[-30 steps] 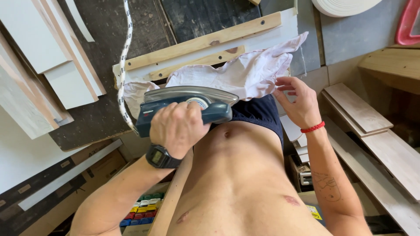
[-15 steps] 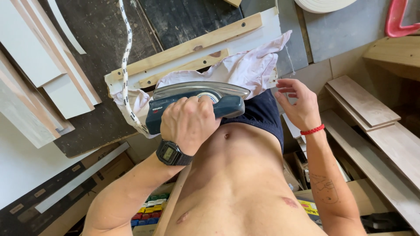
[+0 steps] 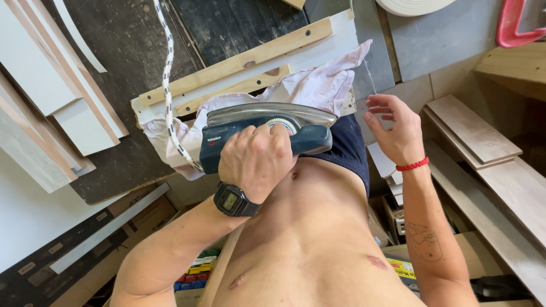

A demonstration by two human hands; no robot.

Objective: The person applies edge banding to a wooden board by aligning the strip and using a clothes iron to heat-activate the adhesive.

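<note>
Iron (image 3: pixel 267 133) on cloth (image 3: pixel 307 91), cord (image 3: pixel 168 85) at left.

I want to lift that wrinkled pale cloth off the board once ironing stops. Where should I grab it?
Pinch the pale cloth at its loose corner nearest the right hand, coming from that side. That end lies free past the iron, which the left hand presses on the middle.

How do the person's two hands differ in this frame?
The left hand is closed round the blue iron; the right hand is open, holding nothing, beside the white cloth. The left wrist bears a black watch, the right a red band. Both are bare.
</note>
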